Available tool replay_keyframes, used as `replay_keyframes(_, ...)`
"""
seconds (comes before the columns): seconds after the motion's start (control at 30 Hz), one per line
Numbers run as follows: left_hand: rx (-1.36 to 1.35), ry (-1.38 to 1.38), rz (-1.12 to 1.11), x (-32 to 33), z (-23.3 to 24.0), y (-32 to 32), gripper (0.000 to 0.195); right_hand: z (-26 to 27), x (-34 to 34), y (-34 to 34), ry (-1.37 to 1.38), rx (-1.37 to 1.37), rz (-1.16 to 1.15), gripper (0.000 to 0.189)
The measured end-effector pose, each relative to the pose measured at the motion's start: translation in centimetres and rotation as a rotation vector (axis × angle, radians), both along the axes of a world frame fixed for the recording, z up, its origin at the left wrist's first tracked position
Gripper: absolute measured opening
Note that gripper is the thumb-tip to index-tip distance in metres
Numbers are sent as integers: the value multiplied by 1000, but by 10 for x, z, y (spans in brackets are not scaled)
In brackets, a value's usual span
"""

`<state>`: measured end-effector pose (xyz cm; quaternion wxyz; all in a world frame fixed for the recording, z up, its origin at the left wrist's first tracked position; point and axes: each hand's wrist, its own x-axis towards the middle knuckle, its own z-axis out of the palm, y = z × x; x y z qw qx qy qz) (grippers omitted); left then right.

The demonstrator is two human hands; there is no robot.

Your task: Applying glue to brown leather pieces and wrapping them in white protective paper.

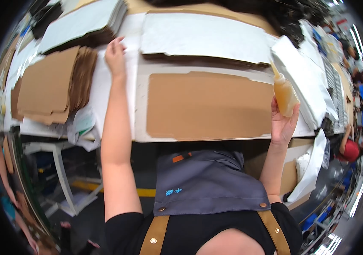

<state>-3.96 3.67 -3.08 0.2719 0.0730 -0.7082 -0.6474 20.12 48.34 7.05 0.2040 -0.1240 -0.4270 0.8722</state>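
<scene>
My right hand [283, 122] holds a clear squeeze bottle [285, 95] of yellowish liquid, its pointed nozzle up, beside the right edge of a flat brown cardboard sheet [210, 106]. The sheet lies at the table's front edge. Behind it lies a stack of white-faced cardboard sheets [204, 36]. My left hand [115, 52] is empty, fingers loosely bent and partly apart, near the right end of another white-topped stack [82, 24]. A stack of brown cardboard pieces [49, 84] lies left of my left forearm.
White wrapping material [299, 76] lies at the right of the table. A grey-white cloth or bag [84, 129] hangs over the front edge at left. An open carton [296, 172] stands below at right. Other people are at the far left and right.
</scene>
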Motion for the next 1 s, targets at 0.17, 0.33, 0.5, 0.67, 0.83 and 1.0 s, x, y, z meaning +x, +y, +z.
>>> replay_keyframes(0.17, 30, -44, -27, -3, 0, 5, 26, -27, 50, 99, -48, 224, -338, 56)
replay_keyframes(0.33, -9, -65, -54, -5, -4, -1, 28, -72, 76, 147, -320, 602, -736, 63)
replay_keyframes(0.5, -32, -82, -70, 1, -2, -4, 28, -78, 85, 167, -626, 1077, -754, 64)
replay_keyframes(0.67, 153, -88, -73, 1, 3, -20, 29, -24, 67, 248, -408, 1383, -1084, 45)
replay_keyframes(0.83, 411, -119, -154, -15, 5, -25, 30, -23, 46, 394, -841, 1448, -1033, 41)
replay_keyframes(1.0, 178, -110, -189, 3, 38, 20, 28, -25, 39, 410, -917, 1208, -844, 42)
